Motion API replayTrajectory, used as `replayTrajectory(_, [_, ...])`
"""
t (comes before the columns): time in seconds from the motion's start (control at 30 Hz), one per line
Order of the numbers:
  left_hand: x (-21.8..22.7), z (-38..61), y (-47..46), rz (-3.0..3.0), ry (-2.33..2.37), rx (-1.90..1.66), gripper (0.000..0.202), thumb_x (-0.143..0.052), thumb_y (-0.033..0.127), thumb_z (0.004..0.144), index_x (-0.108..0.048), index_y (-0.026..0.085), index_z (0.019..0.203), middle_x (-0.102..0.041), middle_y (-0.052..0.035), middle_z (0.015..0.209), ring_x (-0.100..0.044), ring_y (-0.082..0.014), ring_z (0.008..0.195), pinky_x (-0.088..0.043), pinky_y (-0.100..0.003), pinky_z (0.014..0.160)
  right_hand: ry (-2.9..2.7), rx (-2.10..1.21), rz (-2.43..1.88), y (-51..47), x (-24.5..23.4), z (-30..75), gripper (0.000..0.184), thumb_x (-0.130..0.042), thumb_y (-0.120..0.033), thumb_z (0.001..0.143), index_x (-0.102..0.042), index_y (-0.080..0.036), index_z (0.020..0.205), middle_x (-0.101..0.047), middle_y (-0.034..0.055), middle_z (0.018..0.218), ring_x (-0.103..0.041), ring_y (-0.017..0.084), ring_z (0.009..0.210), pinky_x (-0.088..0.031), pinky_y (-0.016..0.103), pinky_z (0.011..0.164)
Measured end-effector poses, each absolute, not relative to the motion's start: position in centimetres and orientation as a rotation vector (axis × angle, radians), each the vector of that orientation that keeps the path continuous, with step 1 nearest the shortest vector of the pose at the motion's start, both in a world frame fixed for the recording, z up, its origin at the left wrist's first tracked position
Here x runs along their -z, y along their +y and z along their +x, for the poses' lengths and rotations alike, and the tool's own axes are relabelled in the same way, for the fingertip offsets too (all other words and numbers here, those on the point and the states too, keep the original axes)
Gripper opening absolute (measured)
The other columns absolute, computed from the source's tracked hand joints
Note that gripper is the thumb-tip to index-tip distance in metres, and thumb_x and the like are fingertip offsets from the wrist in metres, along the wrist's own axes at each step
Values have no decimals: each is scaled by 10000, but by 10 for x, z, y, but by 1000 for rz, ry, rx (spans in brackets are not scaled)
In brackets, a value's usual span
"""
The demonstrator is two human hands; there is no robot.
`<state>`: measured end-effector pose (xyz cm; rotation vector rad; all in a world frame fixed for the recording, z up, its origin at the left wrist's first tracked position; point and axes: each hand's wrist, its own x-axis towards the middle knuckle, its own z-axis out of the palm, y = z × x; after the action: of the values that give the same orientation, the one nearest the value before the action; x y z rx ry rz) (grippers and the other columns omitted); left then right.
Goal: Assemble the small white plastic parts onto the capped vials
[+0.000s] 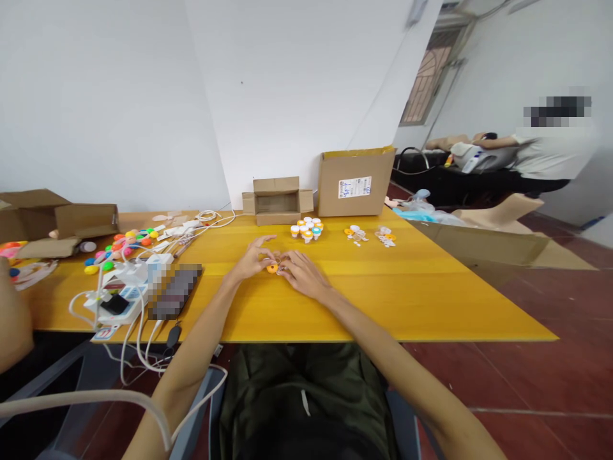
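Pale walls point(287, 83) fill the top of the head view I am watching, with a yellow-brown desk point(407, 294) across the middle and red floor point(527, 390) at lower right. Near the frame's centre, the left hand point(249, 262) and the right hand point(305, 275) meet over the desk; I see both with fingers bent in, pinching a small orange piece point(272, 269) between them, its finer details too small for me to make out. Just above and right of them, I find a cluster of capped pieces point(306, 235), mostly white and orange with some blue. Right of that lie loose parts point(354, 229) in two little groups. Behind the cluster stand a small open carton point(276, 186) and a larger cardboard box point(354, 166). On the left I pick out a power strip point(129, 305), white cables point(86, 397) and coloured pieces point(118, 245). Someone's arm point(13, 313) enters at the left edge, and a person in a white top point(550, 153) is at upper right.
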<state>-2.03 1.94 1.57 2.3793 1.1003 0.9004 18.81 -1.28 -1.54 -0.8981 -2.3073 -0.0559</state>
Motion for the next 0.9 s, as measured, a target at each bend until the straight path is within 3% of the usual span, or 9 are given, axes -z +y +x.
replayTrajectory(0.43, [-16,4,5,2510,1071,-994,184,-596,319,900,-726,227,807,-570,-59,1368,-486,-259,1288,-313,-471,1131,-2108,-260,-844,3,24,193,136,-595,-269,927,-715,-221,884,-648,64,991,-578,204,947,-484,370,841])
replayTrajectory(0.63, [-20,0,2,2464,1131,-996,167,-590,331,894,-691,208,844,-538,-83,1386,-468,-262,1307,-318,-464,1133,-2111,-228,-850,2,26,197,134,-599,-248,922,-717,-221,865,-653,66,984,-591,199,925,-484,377,836])
replayTrajectory(0.9, [-25,-7,-4,2580,1207,-746,89,-667,316,819,-689,231,836,-443,-45,1483,-370,-307,1367,-276,-507,1140,-2173,-47,-871,-14,27,217,146,-553,-212,935,-695,-228,901,-660,74,1012,-602,217,950,-484,417,862])
